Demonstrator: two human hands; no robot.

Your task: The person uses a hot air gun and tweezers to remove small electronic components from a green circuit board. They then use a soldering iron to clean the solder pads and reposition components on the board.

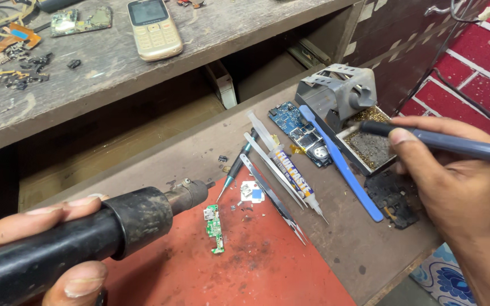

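My left hand grips a black hot-air gun. Its metal nozzle points right, just above and left of a small green circuit board on a red mat. My right hand holds a soldering iron by its dark blue handle. The iron's tip end rests at the grey metal stand, over its tray of brass wool and dirty sponge.
Between the hands lie tweezers, a flux syringe, a blue pry tool, a blue phone board and a black phone part. A beige keypad phone and loose parts sit on the wooden bench behind an open drawer. The iron's cable runs up the red brick wall.
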